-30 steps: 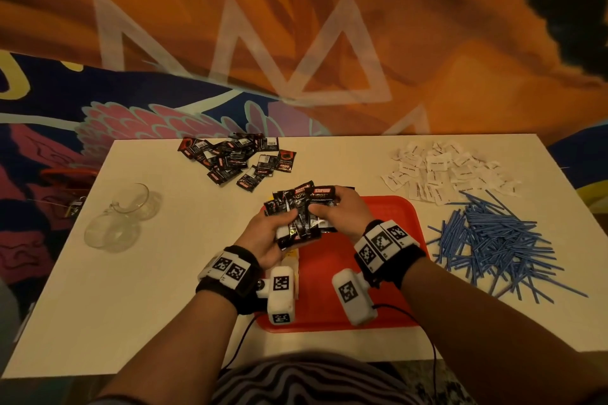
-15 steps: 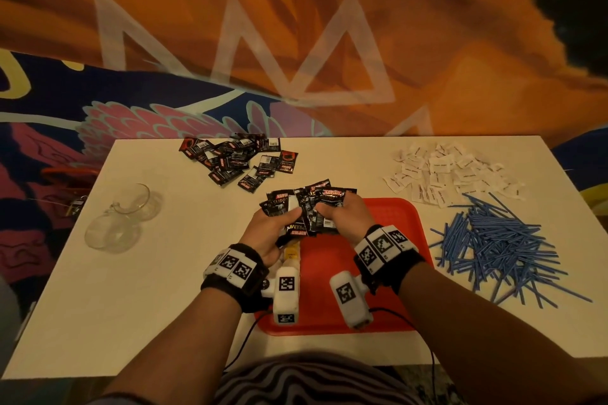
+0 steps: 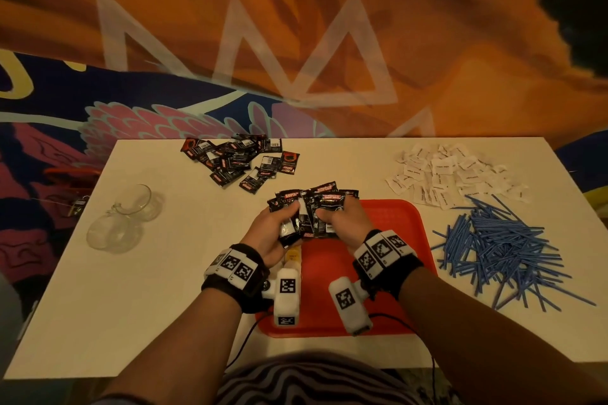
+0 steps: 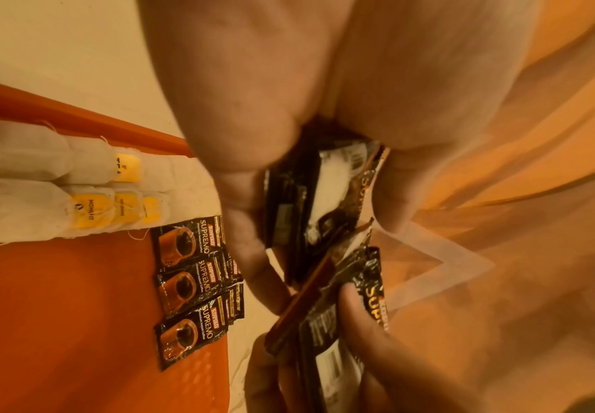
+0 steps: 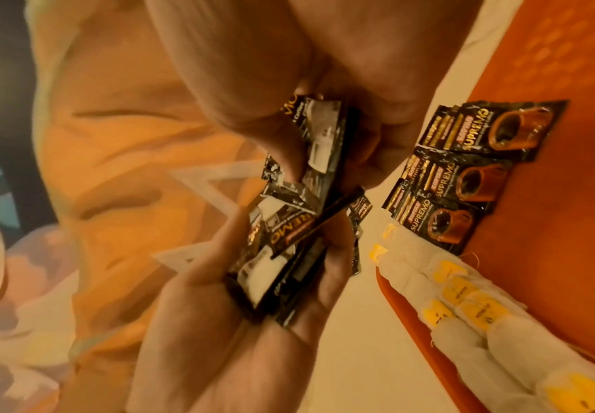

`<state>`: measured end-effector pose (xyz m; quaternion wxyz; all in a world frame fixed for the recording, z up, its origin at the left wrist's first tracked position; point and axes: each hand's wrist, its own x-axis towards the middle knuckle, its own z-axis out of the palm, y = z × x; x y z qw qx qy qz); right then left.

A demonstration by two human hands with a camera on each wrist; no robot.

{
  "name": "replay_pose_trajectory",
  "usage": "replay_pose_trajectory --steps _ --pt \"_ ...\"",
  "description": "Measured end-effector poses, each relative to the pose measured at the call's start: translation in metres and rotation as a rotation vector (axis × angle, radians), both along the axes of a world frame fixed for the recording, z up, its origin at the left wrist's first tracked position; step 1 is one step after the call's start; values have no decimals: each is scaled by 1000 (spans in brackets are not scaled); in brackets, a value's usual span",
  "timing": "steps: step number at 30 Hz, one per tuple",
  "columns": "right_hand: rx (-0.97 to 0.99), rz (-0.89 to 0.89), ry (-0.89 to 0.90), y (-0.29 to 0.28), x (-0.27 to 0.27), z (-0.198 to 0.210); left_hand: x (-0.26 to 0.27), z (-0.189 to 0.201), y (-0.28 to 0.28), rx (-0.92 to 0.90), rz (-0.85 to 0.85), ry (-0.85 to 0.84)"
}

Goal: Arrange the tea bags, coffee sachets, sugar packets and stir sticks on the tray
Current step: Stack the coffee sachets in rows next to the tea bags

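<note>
A fanned bundle of black coffee sachets (image 3: 311, 212) is held above the far left corner of the red tray (image 3: 394, 240), some showing their printed fronts and some their white-panelled backs with barcodes. The left hand (image 3: 269, 235) grips the bundle's left side, thumb laid over the top and fingers curled beneath; the right hand (image 3: 345, 223) pinches its right side, fingers closed over the upper edges. In the wrist views the two hands meet round the same crumpled stack, and how many sachets it holds is hard to tell through the blur.

On the tray floor below, three laid sachets (image 4: 193, 290) sit face up in a short overlapping column, each printed "KOPIKO SUPREMO" beside a picture of a cup of coffee. Just beside them, along the tray's left rim, rows of white tea bags (image 4: 59, 195) lie packed together, their yellow tags reading "TEA" and what looks like "MOMENT".

Both forearms reach in from the near edge, each wrist wearing a black band with black-and-white square markers.

Outward on the white table (image 3: 164, 306), a loose heap of coffee sachets (image 3: 240, 161) lies at the far left, a scatter of white sugar packets (image 3: 450, 174) at the far right, and a pile of blue stir sticks (image 3: 503, 246) right of the tray. Two clear glass cups (image 3: 125, 217) rest on their sides near the left edge.
</note>
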<state>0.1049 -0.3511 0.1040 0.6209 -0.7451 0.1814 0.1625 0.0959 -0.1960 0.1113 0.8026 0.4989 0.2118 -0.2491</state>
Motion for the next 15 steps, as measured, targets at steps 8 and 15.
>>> replay_pose_trajectory --steps 8,15 --pt "-65 54 21 6 2 -1 -3 -3 -11 47 45 -79" --pt "99 -170 259 -3 10 -23 2 -3 -11 12 185 -41"
